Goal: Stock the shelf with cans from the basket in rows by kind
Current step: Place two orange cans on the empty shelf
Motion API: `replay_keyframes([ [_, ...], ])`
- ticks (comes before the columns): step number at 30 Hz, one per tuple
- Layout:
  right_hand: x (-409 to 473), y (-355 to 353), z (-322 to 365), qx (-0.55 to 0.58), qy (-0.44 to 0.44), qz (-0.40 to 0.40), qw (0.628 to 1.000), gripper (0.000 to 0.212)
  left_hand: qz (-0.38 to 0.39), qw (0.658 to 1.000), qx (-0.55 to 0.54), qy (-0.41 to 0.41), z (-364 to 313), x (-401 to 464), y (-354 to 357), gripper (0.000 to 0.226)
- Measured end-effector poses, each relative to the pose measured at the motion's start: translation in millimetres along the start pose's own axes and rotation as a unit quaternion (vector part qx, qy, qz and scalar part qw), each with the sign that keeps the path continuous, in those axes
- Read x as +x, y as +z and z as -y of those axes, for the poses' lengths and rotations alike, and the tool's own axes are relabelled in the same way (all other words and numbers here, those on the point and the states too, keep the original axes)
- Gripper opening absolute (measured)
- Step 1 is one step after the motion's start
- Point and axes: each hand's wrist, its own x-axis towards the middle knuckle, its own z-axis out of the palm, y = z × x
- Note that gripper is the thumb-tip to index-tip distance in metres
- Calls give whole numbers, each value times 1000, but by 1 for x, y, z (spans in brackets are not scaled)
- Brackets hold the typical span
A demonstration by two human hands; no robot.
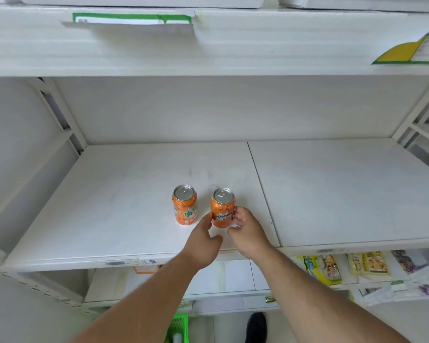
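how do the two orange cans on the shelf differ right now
The right can is held between the left hand and right hand; the left can stands free, untouched. The right can shows its MIRINDA lettering; the left can shows green characters instead. Both are orange soda cans, upright, apart from each other on the white shelf.

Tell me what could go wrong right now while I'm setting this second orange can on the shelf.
Both hands, left hand and right hand, hold the right orange can low on its sides; a careless release could tip it. It stands close beside the left orange can, so a nudge might knock that one. Both sit toward the front of the shelf, so a toppled can could roll off.
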Motion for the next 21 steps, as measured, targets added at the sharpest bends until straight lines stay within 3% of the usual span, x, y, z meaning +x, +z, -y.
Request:
replay_keyframes([
  [7, 4, -12, -3, -10, 19, -8, 1000, 47, 28, 999, 13, 24, -8, 43, -13, 75],
  [11, 10, -24, -2, -20, 36, -41, 998, 41, -36, 999, -26, 29, -8, 38, 1, 65],
  [15, 12, -25, 9, -12, 23, 7, 1000, 52, -67, 995, -74, 17, -2, 15, 17, 70],
  [21, 16, -19, 5, 40, -26, 14, 999, 41, -36, 997, -59, 34, -8, 17, 16, 72],
])
